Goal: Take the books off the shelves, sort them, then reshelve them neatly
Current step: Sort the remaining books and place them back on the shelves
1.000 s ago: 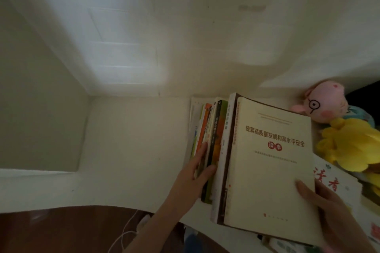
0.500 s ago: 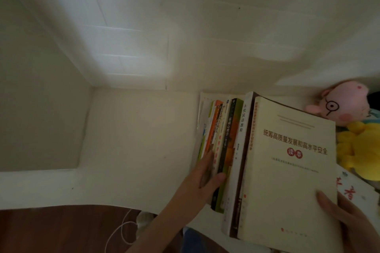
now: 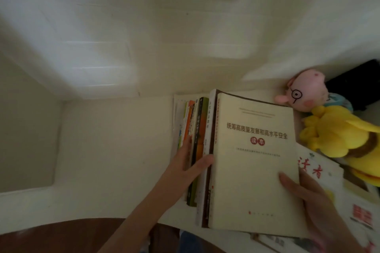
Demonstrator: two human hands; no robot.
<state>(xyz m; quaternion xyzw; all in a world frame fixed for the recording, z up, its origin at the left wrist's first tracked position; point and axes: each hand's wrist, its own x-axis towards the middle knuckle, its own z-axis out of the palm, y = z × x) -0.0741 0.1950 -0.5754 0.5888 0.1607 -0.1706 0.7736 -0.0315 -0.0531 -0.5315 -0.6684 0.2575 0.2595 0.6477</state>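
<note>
A row of books (image 3: 200, 129) stands on a cream shelf (image 3: 115, 150), spines facing me. At its right end is a large cream book (image 3: 253, 170) with red and dark Chinese lettering on its cover. My right hand (image 3: 320, 207) grips that book at its lower right edge, thumb on the cover. My left hand (image 3: 185, 168) rests on the spines with its fingers laid straight along the thin orange and white books. Its thumb reaches across the dark green and white spines to the cream book's edge.
A pink pig plush (image 3: 306, 92) and a yellow plush (image 3: 341, 135) lie right of the books. A white magazine with red characters (image 3: 316, 168) leans under my right hand. The shelf's left half is bare, closed off by a side wall (image 3: 26, 129). Dark wood (image 3: 61, 236) shows below.
The cream book has drawn tighter against the row. My left thumb has spread rightward and now touches its edge. My head has shifted a little.
</note>
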